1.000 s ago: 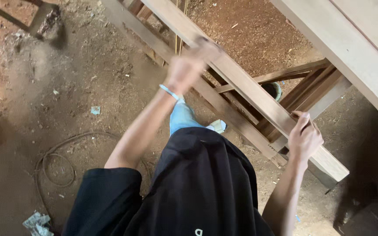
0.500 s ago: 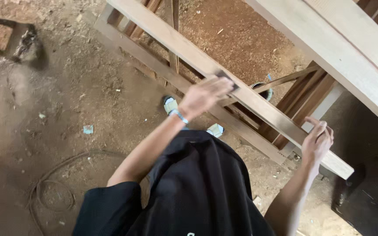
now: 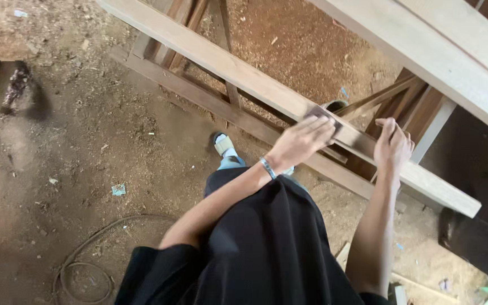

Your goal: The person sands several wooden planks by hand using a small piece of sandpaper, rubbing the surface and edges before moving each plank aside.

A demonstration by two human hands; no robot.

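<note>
my left hand (image 3: 300,141) is pressing a small dark sanding block (image 3: 320,116) flat on the long wooden plank (image 3: 227,65), fingers closed over it. my right hand (image 3: 392,144) is resting on the same plank just beside it, fingers curled on the wood, holding nothing else.

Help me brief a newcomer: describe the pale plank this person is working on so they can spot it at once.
Start from the wooden frame on the sawdust floor. The pale plank lies slanting across it, from upper left to lower right. Unlike the darker rails beneath, it has the left hand pressing a small grey pad on it and the right hand gripping its near edge.
</note>
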